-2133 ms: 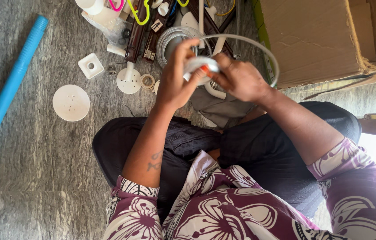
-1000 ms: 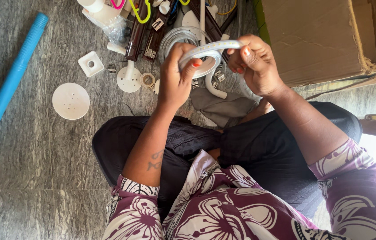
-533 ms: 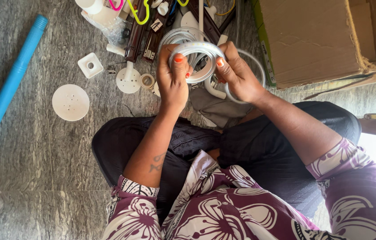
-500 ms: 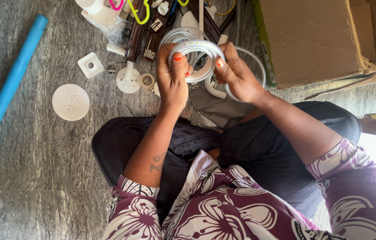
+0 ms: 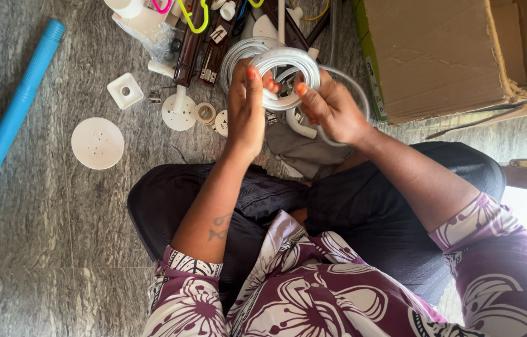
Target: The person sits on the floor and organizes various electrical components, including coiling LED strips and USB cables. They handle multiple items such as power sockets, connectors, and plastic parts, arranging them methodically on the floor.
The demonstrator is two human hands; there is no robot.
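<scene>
The floor (image 5: 45, 206) is grey stone with veins, and you sit on it with crossed legs, looking down at your lap. In front of your knees many small parts lie on the floor. Your left hand (image 5: 245, 112) and your right hand (image 5: 332, 112) are raised together above this pile, and both are closed on the coil of white strip (image 5: 285, 65). The left hand holds the coil on its left side, with the thumb on the outside and the fingertips (image 5: 268, 84) inside the ring. The right hand pinches the right side of the coil, and its thumb (image 5: 306, 95) presses the lower edge. A loose loop of the same strip (image 5: 357, 93) goes around behind the right hand.

Under your hands a grey cloth (image 5: 304, 150) lies on the floor. To the left of the hands there is a white round disc (image 5: 97, 143), a small white square piece (image 5: 125, 91) and a white round base (image 5: 178, 112). A long blue tube (image 5: 11, 122) lies at the far left. A big cardboard box (image 5: 457, 56) stands at the right, close to the right hand.
</scene>
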